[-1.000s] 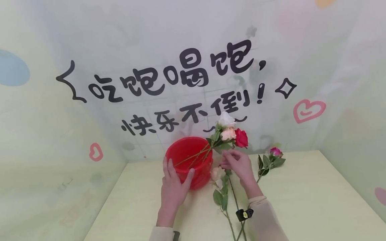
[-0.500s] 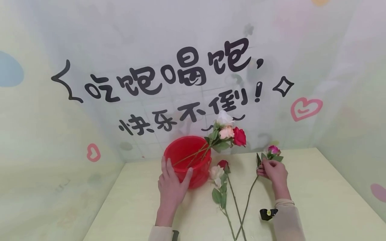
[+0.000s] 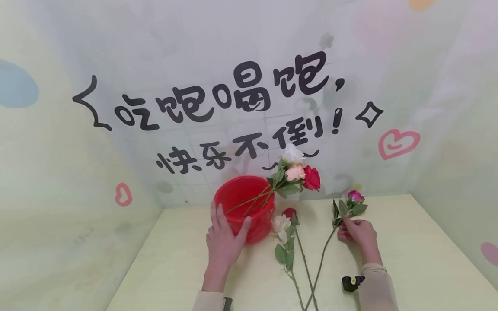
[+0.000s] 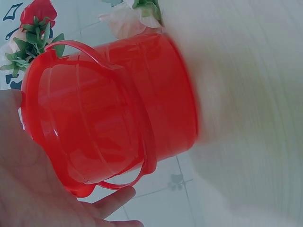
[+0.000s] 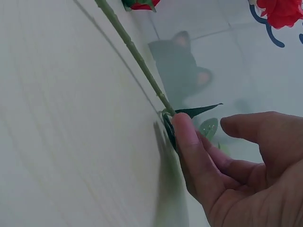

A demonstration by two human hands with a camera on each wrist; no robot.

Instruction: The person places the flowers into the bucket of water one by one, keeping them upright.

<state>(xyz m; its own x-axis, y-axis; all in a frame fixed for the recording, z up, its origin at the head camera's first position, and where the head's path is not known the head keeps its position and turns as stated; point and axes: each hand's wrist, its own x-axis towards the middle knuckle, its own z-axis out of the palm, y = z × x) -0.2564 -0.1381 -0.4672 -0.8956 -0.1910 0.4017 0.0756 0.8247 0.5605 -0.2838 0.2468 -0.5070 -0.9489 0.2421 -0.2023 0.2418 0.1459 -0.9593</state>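
In the head view my left hand rests at the near side of a red bucket, thumb and fingers spread along its rim. The left wrist view shows these fingers straight beside the bucket's handle. White, peach and red roses lean out over the bucket's right rim, their stems inside. At the right, my right hand pinches the stem of a magenta rose just below its leaves. In the right wrist view the thumb lies on this green stem, close over the table, while the index finger stands apart.
A cream rose and a dark red rose lie on the pale table between my hands. The magenta rose's stem crosses theirs near the front. A printed backdrop rises behind the table and along both sides.
My right hand has moved from beside the dark red rose to the magenta rose at the right, then slightly down its stem. My left hand has stayed on the bucket.
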